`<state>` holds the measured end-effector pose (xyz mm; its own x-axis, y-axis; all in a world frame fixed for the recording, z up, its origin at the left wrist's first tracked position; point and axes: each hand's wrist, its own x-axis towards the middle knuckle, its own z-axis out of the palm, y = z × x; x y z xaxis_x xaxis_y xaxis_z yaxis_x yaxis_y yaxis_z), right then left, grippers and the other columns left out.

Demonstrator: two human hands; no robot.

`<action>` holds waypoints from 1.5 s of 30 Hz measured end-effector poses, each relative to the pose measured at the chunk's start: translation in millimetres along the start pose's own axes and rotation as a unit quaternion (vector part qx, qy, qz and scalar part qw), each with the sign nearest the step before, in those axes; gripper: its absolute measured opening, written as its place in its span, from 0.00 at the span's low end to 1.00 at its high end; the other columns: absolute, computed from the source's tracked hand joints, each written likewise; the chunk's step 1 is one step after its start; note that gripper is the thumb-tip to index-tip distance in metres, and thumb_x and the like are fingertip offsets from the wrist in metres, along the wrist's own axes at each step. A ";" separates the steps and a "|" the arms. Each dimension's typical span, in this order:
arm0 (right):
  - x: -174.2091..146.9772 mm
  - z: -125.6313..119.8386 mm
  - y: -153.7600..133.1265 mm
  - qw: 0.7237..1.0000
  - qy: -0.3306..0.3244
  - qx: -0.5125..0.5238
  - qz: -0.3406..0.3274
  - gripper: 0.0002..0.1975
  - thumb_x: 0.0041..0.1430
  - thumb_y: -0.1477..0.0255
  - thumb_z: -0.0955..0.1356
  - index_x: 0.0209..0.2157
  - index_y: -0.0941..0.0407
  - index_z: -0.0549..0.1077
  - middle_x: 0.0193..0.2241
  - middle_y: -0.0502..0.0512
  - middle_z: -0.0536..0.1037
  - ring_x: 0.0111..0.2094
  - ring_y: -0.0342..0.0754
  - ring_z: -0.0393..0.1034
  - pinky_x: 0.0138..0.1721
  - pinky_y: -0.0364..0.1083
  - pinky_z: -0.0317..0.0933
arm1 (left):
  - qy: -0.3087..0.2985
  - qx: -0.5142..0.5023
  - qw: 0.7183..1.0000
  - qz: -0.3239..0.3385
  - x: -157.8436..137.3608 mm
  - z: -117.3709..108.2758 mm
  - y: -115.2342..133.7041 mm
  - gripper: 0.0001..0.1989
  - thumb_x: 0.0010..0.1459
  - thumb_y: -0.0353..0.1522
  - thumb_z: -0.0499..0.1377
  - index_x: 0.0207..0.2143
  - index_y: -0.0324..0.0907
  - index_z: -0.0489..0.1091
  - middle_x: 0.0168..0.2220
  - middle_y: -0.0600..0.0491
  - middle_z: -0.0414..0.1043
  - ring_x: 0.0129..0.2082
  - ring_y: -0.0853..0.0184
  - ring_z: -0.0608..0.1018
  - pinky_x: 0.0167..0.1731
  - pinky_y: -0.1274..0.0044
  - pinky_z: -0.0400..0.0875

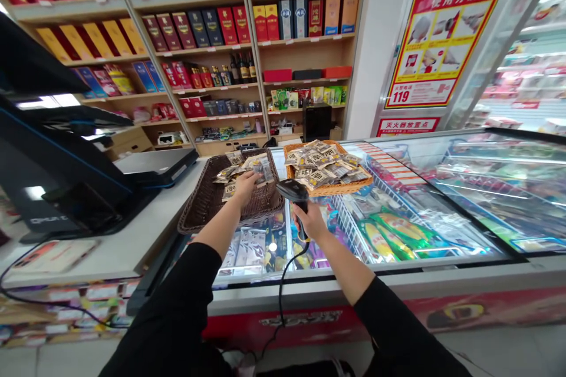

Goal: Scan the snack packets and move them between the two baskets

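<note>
My left hand (245, 187) is over the dark brown wicker basket (191, 215), its fingers closed at the edge of a small snack packet (265, 169). Several similar packets lie in that basket, around and partly under the hand. In my right hand (312, 221) is a black handheld barcode scanner (292, 189), gripped by its handle, with its head tilted toward the left. A black cable (282, 291) hangs from the handle. Just beyond the scanner, a lighter orange-brown basket (342, 189) holds a heap of the same kind of packets (325, 160).
Both baskets rest on a glass-topped chest freezer (411, 200) with packaged goods inside. On the counter at left stand a dark checkout terminal (66, 171) and a flat scale (152, 165). Shelves of boxes (212, 26) line the back; a red poster (446, 29) hangs at right.
</note>
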<state>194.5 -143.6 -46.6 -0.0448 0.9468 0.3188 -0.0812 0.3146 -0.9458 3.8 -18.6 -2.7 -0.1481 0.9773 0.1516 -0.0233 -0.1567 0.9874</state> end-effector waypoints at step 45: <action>39.4 -22.8 26.6 0.894 0.388 0.224 -0.032 0.18 0.53 0.52 0.65 0.31 0.52 0.60 0.16 0.42 0.63 0.11 0.42 0.58 0.12 0.43 0.55 | -0.201 0.663 0.684 0.228 10.7 116.4 23.9 0.17 0.55 0.28 0.55 0.44 0.47 0.77 0.41 0.43 0.77 0.44 0.53 0.77 0.41 0.70 0.67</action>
<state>213.3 -96.4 -60.7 0.6635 0.7450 0.0682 -0.4571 0.4760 -0.7513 116.8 4.7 27.9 0.4502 0.8714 0.1950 0.8910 -0.4529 -0.0332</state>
